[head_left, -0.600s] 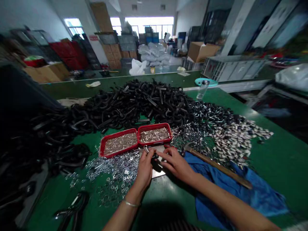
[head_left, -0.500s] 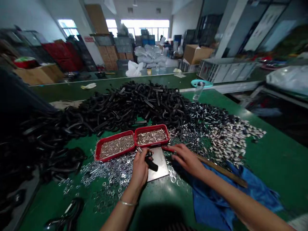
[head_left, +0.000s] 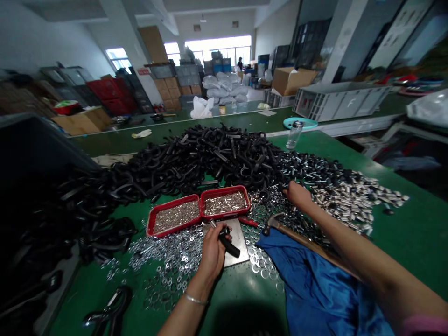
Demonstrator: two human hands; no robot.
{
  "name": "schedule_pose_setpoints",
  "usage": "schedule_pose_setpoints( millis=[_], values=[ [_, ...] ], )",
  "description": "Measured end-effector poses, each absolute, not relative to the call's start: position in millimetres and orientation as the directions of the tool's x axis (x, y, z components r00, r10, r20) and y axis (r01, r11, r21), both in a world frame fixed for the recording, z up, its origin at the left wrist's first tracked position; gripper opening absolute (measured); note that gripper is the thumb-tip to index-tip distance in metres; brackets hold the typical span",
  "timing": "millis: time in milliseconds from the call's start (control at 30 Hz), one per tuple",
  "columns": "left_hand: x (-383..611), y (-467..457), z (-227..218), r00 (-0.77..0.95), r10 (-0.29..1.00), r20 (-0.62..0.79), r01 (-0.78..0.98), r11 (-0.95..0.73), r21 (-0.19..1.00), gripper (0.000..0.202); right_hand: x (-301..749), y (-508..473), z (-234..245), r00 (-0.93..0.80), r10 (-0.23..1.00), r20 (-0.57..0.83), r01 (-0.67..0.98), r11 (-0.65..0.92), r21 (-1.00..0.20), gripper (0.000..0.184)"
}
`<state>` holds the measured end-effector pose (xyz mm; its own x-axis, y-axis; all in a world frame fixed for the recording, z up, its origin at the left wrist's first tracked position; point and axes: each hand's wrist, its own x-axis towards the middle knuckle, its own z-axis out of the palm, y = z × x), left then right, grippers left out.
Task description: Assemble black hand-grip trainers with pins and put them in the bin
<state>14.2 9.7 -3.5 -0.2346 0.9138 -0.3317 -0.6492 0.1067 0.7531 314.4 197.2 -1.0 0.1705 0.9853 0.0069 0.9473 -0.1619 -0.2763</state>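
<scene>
**Two hands down: left clamped on a black bolt, right in the hardware**

Left hand [head_left: 212, 256] at 12 o'clock: fingers curled shut round a black-coated bolt [head_left: 228, 246], bright end out toward 11, dark shank toward 1. Hand and bolt sit over a steel plate [head_left: 241, 238].

Handling call: bolt looks stiff, dense and heavy for its size. Coating may be slick, so take it by the shank and leave the bright end free.

Right hand [head_left: 299, 196] at 1 o'clock, arm reached out, fingers bent down into a mixed hardware heap [head_left: 273, 207]. Fingertips hidden, so can't tell whether they have hold of anything.

Around them, all on a green surface [head_left: 413, 242]:
- red two-compartment tray [head_left: 224, 190] just past the plate, both sides full of small silver pins
- black shackles [head_left: 206, 158] heaped from 9 to 12
- loose washers [head_left: 168, 261] at 10 to 11, likely light and quick to skid
- silver sleeves [head_left: 353, 196] at 2
- claw hammer [head_left: 301, 235] with wooden handle at 2, head near the plate
- blue cloth [head_left: 308, 280] at 3, under the hammer's near side
</scene>
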Motion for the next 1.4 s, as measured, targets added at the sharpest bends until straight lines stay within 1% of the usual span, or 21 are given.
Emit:
schedule_pose_setpoints(
  millis=[133,200,233,267,333,400,433,500,600,700,733,800,933,1000,1067,1100,1133,1233,1300,1367,1400],
  values=[
    [12,13,-2,-0.219,0.925,-0.31,-0.675,0.086,0.733,0.031,330,200,6,0.139,0.99,-0.023,0.932,-0.139,-0.334,0.026],
    [10,13,-4,-0.201,0.922,-0.33,-0.699,0.101,0.708,0.031,328,191,15,0.137,0.988,0.066,0.89,-0.093,-0.447,0.03],
    [9,12,-4,-0.193,0.921,-0.34,-0.711,0.108,0.695,0.03,321,182,20,0.124,0.985,0.122,0.833,-0.037,-0.551,0.032],
    [9,11,-4,-0.183,0.921,-0.343,-0.72,0.112,0.685,0.03,309,168,26,0.1,0.98,0.174,0.738,0.044,-0.673,0.034],
    [9,9,-3,-0.177,0.93,-0.322,-0.725,0.098,0.682,0.029,275,129,36,-0.046,0.983,0.18,0.424,0.183,-0.887,0.036],
    [11,6,1,-0.19,0.941,-0.281,-0.71,0.065,0.701,0.028,232,85,41,-0.265,0.957,0.115,0.163,0.162,-0.973,0.034],
    [12,5,4,-0.195,0.946,-0.26,-0.7,0.051,0.712,0.027,211,65,42,-0.316,0.944,0.099,0.089,0.133,-0.987,0.033],
    [13,1,9,-0.187,0.956,-0.227,-0.68,0.041,0.732,0.026,177,36,38,-0.351,0.929,0.116,0.046,0.141,-0.989,0.029],
    [9,-5,12,-0.201,0.959,-0.201,-0.62,0.035,0.784,0.025,154,19,28,-0.391,0.899,0.197,0.158,0.276,-0.948,0.021],
    [0,-12,8,-0.266,0.946,-0.185,-0.486,0.033,0.873,0.025,155,19,24,-0.478,0.824,0.303,0.31,0.481,-0.82,0.013],
    [-3,-14,7,-0.268,0.947,-0.176,-0.434,0.044,0.9,0.025,157,19,23,-0.506,0.801,0.32,0.331,0.523,-0.785,0.011],
    [-8,-17,9,-0.223,0.962,-0.16,-0.336,0.078,0.939,0.028,161,19,24,-0.526,0.788,0.32,0.336,0.538,-0.773,0.01],
    [-13,-21,21,-0.158,0.981,-0.109,-0.15,0.085,0.985,0.03,161,17,25,-0.502,0.811,0.302,0.287,0.485,-0.826,0.015],
    [-15,-21,26,-0.196,0.979,-0.049,-0.06,0.038,0.997,0.027,156,17,23,-0.507,0.839,0.197,0.223,0.348,-0.91,0.022],
    [-17,-20,28,-0.227,0.974,0.02,0.0,-0.02,1.0,0.024,149,16,20,-0.529,0.849,0.001,0.145,0.091,-0.985,0.035],
    [-18,-19,28,-0.243,0.969,0.05,0.019,-0.047,0.999,0.022,146,14,18,-0.54,0.838,-0.079,0.126,-0.012,-0.992,0.04],
    [-19,-18,27,-0.255,0.964,0.074,0.033,-0.068,0.997,0.021,143,13,17,-0.544,0.83,-0.122,0.126,-0.063,-0.99,0.044],
    [-22,-18,27,-0.207,0.971,0.122,0.082,-0.107,0.991,0.019,143,8,14,-0.559,0.817,-0.141,0.151,-0.066,-0.986,0.047],
    [-23,-18,27,-0.105,0.982,0.159,0.139,-0.144,0.98,0.019,146,6,12,-0.659,0.717,-0.227,0.095,-0.22,-0.971,0.053],
    [-25,-18,26,-0.05,0.983,0.176,0.208,-0.163,0.965,0.019,149,8,10,-0.78,0.537,-0.322,0.072,-0.434,-0.898,0.06],
    [-25,-18,24,-0.052,0.984,0.172,0.235,-0.155,0.96,0.02,151,9,9,-0.809,0.47,-0.353,0.094,-0.489,-0.867,0.062]
  ],
)
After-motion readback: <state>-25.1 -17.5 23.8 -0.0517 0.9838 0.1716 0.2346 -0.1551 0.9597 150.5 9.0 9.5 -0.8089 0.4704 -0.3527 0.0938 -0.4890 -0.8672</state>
